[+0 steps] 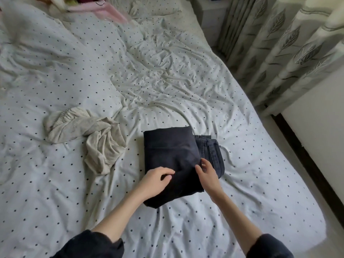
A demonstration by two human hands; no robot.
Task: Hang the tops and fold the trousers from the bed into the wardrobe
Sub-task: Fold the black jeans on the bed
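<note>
Trousers, black soft cloth folded into a square (168,157), lie at bed centre over dark denim jeans (214,153); left hand (158,180) presses fingers curled, right hand (207,174) relaxed at 3 o'clock edge; limp, light, likely best lifted from beneath

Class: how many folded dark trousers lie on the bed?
2: black trousers on top under both hands, dark jeans beneath, showing at their right. More could be hidden below.

Both forearms extend forward, sleeves pushed up to the elbows, with the left hand (158,180) palm down and fingers curled and the right hand (207,175) loosely open, thumb apart.
</note>
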